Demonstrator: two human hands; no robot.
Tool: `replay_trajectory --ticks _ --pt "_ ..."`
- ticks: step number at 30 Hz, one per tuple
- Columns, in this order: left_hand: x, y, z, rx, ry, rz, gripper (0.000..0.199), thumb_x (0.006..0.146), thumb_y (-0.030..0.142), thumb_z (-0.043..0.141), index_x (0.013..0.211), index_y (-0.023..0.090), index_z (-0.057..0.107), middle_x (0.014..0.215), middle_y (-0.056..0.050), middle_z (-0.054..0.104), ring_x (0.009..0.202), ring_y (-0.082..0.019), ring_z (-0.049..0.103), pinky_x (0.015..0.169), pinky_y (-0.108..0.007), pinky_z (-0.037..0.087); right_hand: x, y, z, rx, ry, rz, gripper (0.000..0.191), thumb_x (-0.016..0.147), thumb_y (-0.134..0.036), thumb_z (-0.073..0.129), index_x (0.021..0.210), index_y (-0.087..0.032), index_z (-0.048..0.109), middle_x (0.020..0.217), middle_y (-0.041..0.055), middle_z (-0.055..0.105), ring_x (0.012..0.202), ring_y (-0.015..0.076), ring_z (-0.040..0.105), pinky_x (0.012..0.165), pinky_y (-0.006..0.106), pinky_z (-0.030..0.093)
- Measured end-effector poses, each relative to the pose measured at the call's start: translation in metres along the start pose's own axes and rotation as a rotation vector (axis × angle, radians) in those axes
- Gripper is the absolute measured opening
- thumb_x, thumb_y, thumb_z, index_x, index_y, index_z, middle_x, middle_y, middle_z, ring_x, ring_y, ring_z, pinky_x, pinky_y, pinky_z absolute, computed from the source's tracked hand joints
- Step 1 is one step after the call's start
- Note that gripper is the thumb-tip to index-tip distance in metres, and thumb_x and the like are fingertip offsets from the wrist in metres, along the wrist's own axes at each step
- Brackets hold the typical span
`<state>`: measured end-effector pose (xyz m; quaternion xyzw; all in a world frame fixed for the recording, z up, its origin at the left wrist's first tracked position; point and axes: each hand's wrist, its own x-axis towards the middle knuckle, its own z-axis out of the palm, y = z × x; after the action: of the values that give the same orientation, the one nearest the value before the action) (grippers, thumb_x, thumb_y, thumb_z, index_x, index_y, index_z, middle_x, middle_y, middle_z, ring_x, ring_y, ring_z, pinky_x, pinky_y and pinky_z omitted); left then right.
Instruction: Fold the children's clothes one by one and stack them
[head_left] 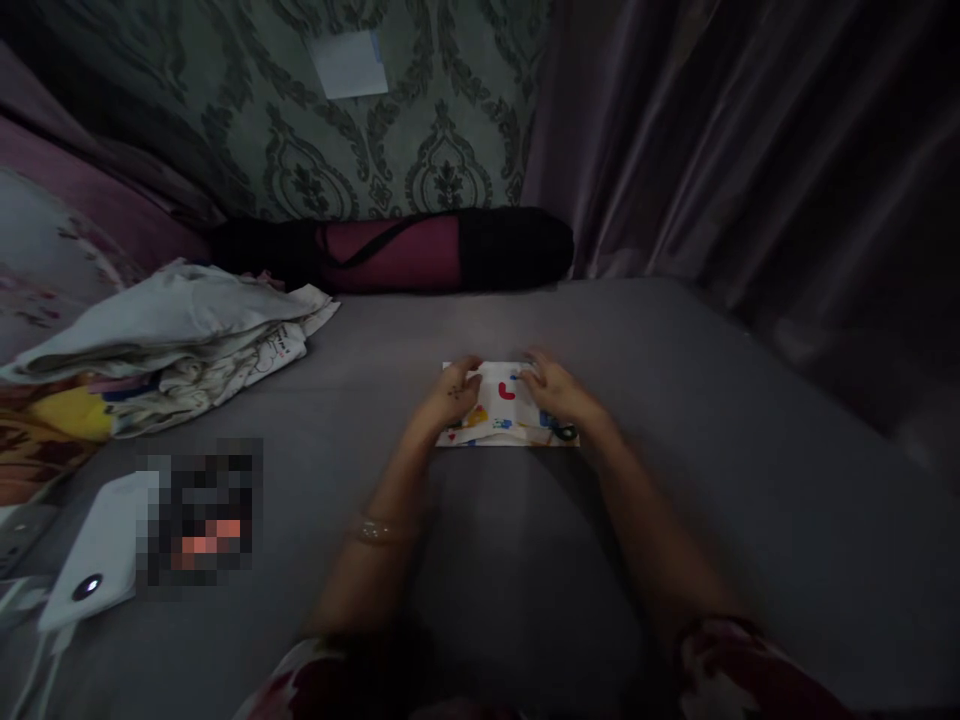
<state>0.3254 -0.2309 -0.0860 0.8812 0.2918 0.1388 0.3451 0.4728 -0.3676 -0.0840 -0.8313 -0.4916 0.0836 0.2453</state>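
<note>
A small folded white piece, cloth or paper, (501,405) with red, blue and yellow prints lies flat in front of me. Its layers show along the near edge. My left hand (452,392) rests on its left part, thumb and fingers apart, with dark markings on the skin. On the right part lies my right hand (559,388), its thumb on the print and its fingers spread at the far edge. Both hands are slightly blurred. Something dark and ring-like (562,432) shows by the near right corner, too dim to make out.
The grey sheet (315,500) spreads beneath everything. At left are piled clothes (187,310), a white power bank-like device (101,550) with cables, and a blurred-out patch. A black and maroon long bag (397,250) lies along the patterned wall. Curtains (637,150) hang at right.
</note>
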Motion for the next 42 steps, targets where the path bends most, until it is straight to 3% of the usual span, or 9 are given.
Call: replay_trajectory --ticks 4,8,11,17,25,30,32,37,42 --pt "-0.005 0.014 0.029 0.137 0.091 0.132 0.043 0.087 0.012 0.04 0.129 0.012 0.052 0.131 -0.015 0.058 0.128 -0.024 0.05 0.11 -0.04 0.037 -0.006 -0.025 0.03 -0.146 -0.014 -0.04 0.056 0.096 -0.029 0.035 0.147 -0.005 0.034 0.157 0.0164 0.027 0.145 0.0258 0.02 0.118 0.041 0.017" --pt "-0.011 0.006 0.047 0.31 0.116 0.12 0.046 0.091 0.015 0.037 0.135 0.006 0.046 0.141 -0.019 0.05 0.138 -0.028 0.038 0.115 -0.046 0.028 -0.013 -0.031 0.046 -0.229 0.026 -0.018 0.057 0.099 -0.028 0.024 0.15 -0.005 0.028 0.159 0.0135 0.02 0.147 0.0252 0.012 0.119 0.045 0.009" --pt "-0.013 -0.007 0.054 0.407 0.095 0.078 0.049 0.095 0.021 0.033 0.139 0.002 0.04 0.148 -0.021 0.041 0.142 -0.03 0.032 0.117 -0.047 0.025 -0.015 -0.028 0.055 -0.268 -0.024 -0.026 0.058 0.098 -0.031 0.024 0.15 -0.006 0.028 0.158 0.0131 0.023 0.147 0.0248 0.014 0.119 0.046 0.009" --pt "-0.014 -0.02 0.053 0.487 0.028 0.049 0.057 0.099 0.035 0.029 0.144 0.0 0.036 0.152 -0.022 0.033 0.144 -0.029 0.028 0.118 -0.042 0.021 -0.016 -0.025 0.059 -0.298 -0.071 -0.021 0.06 0.099 -0.035 0.022 0.151 -0.006 0.028 0.158 0.013 0.025 0.146 0.0262 0.018 0.118 0.047 0.011" --pt "-0.013 -0.014 0.049 0.496 0.036 0.057 0.055 0.098 0.032 0.028 0.142 0.0 0.038 0.151 -0.022 0.036 0.142 -0.03 0.03 0.117 -0.043 0.023 -0.012 -0.023 0.052 -0.233 -0.128 0.001 0.059 0.099 -0.035 0.022 0.151 -0.008 0.029 0.159 0.012 0.023 0.147 0.0245 0.017 0.119 0.045 0.01" --pt "-0.012 -0.011 0.049 0.503 0.149 0.111 0.057 0.099 0.036 0.023 0.143 0.002 0.038 0.151 -0.02 0.038 0.144 -0.028 0.028 0.119 -0.044 0.019 -0.007 -0.016 0.041 -0.268 0.033 0.067 0.06 0.098 -0.033 0.023 0.15 -0.004 0.027 0.158 0.0146 0.024 0.147 0.0254 0.016 0.119 0.045 0.007" --pt "-0.011 -0.013 0.048 0.509 0.142 0.104 0.061 0.099 0.041 0.022 0.144 0.002 0.036 0.152 -0.02 0.035 0.144 -0.029 0.026 0.119 -0.044 0.017 -0.006 -0.009 0.042 -0.287 0.086 0.117 0.061 0.098 -0.034 0.023 0.149 -0.002 0.028 0.157 0.0167 0.025 0.146 0.0268 0.017 0.118 0.045 0.008" --pt "-0.01 -0.022 0.044 0.51 -0.011 -0.015 0.069 0.098 0.048 0.025 0.146 0.0 0.032 0.154 -0.022 0.03 0.145 -0.032 0.024 0.118 -0.047 0.017 -0.006 0.009 0.054 -0.274 0.011 0.215 0.064 0.098 -0.039 0.024 0.148 0.0 0.029 0.156 0.0191 0.025 0.145 0.031 0.019 0.117 0.046 0.016" --pt "-0.01 -0.022 0.039 0.502 0.013 -0.02 0.068 0.098 0.047 0.021 0.146 0.001 0.033 0.154 -0.021 0.031 0.145 -0.031 0.024 0.119 -0.046 0.016 -0.006 0.011 0.053 -0.26 0.022 0.225 0.064 0.098 -0.041 0.022 0.148 -0.002 0.029 0.156 0.0189 0.026 0.145 0.0315 0.019 0.116 0.047 0.016"
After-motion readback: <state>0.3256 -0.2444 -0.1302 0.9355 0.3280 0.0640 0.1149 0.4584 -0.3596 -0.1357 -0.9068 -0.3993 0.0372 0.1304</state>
